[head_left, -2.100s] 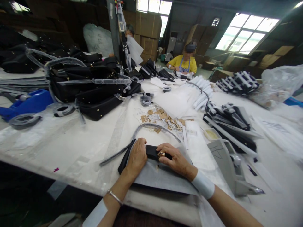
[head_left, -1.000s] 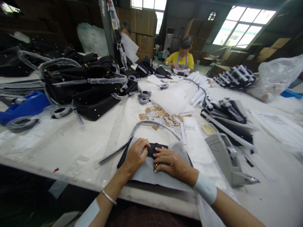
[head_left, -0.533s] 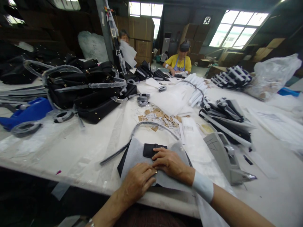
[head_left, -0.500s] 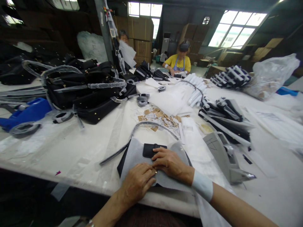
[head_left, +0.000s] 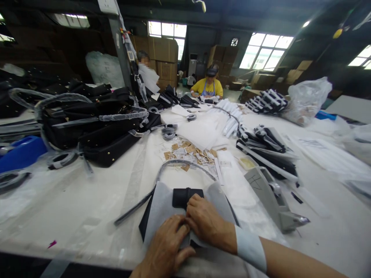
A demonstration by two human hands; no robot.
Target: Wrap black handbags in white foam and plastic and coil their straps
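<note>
Black handbag (head_left: 180,198) on white tabletop (head_left: 98,208), grey sheet (head_left: 161,204) across it, left hand (head_left: 169,245) and right hand (head_left: 209,221) meeting there, grip unclear from here

Grey pillar (head_left: 118,50); on its near side, broad white table (head_left: 95,208). Just right of pillar: stacked cardboard boxes (head_left: 162,50), bright paned window (head_left: 168,29) partly behind. Farther right: pale upright cabinet (head_left: 193,63), dark wall (head_left: 214,36), larger window (head_left: 266,52). Left of pillar: deep shade, another window (head_left: 72,20) high up.
</note>
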